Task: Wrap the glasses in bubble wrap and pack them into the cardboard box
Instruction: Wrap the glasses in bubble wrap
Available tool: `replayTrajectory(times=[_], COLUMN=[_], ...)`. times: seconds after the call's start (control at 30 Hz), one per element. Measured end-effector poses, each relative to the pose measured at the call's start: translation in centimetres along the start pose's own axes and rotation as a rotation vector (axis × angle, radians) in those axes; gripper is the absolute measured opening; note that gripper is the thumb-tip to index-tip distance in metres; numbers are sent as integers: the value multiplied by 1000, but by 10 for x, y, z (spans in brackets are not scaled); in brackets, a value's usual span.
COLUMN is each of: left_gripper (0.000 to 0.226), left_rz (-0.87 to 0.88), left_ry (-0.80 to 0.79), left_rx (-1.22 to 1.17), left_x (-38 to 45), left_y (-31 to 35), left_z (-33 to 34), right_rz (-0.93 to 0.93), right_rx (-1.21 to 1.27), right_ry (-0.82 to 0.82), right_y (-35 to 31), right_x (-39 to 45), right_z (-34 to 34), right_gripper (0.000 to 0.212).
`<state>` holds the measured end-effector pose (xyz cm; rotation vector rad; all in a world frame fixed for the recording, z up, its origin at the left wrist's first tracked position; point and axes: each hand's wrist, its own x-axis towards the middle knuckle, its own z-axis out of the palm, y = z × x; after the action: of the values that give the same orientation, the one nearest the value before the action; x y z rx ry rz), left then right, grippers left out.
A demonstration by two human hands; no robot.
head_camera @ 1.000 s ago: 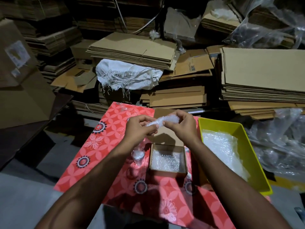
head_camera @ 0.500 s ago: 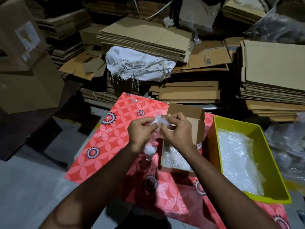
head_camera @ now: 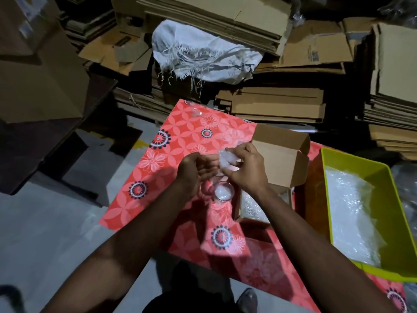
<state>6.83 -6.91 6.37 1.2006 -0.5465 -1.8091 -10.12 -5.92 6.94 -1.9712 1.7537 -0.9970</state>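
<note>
A crumpled piece of bubble wrap (head_camera: 226,159) is pinched by my right hand (head_camera: 244,168) above the table. My left hand (head_camera: 196,171) is beside it, fingers curled and touching the wrap's left end. Just below the hands a clear glass (head_camera: 223,192) stands upright on the red floral tablecloth (head_camera: 180,141), with white bubble wrap stuffed inside. A second glass next to it, under my left hand, is mostly hidden. The small cardboard box (head_camera: 282,154) stands open to the right, bubble wrap lining its bottom.
A yellow-green bin (head_camera: 352,159) holding bubble wrap sheets sits at the table's right end. Stacks of flattened cardboard (head_camera: 275,102) and a white frayed sack (head_camera: 203,53) lie behind the table. A large carton (head_camera: 38,82) stands at the left. Grey floor lies left of the table.
The hands have come down from chest height toward the glass, and the bubble wrap has been bunched from a stretched strip into a small wad. The camera has tilted downward.
</note>
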Motion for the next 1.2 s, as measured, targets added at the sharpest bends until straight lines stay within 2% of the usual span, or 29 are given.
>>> replayTrajectory(times=[0.1, 0.2, 0.27, 0.37, 0.43, 0.5, 0.63, 0.8, 0.97, 1.07, 1.2], left_gripper=[42, 29, 45, 84, 91, 89, 80, 83, 69, 67, 51], left_rz=[65, 196, 242, 252, 282, 318, 319, 296, 112, 58, 38], left_ry=[-92, -68, -113, -264, -306, -316, -296, -297, -348, -357, -388], left_rx=[202, 435, 657, 926, 931, 917, 866, 820, 603, 521, 475], left_x=[13, 39, 60, 74, 85, 96, 105, 117, 121, 118, 114], left_y=[1, -3, -13, -29, -40, -50, -59, -65, -58, -52, -42], left_z=[-14, -36, -55, -64, -63, -58, -55, -65, -69, -74, -77], right_rz=[52, 162, 190, 92, 10, -32, -14, 125, 274, 374, 481], right_rx=[-77, -155, -187, -340, -478, -559, -508, -409, -325, -163, 42], right_ry=[49, 60, 4, -139, -255, -339, -353, -281, -297, -262, -277], right_y=[13, 25, 26, 16, 9, 6, 7, 15, 12, 13, 8], right_x=[3, 6, 12, 20, 23, 25, 29, 35, 51, 59, 68], right_z=[5, 5, 5, 9, 17, 24, 31, 24, 16, 12, 7], right_gripper=[35, 31, 33, 37, 40, 42, 41, 30, 24, 20, 18])
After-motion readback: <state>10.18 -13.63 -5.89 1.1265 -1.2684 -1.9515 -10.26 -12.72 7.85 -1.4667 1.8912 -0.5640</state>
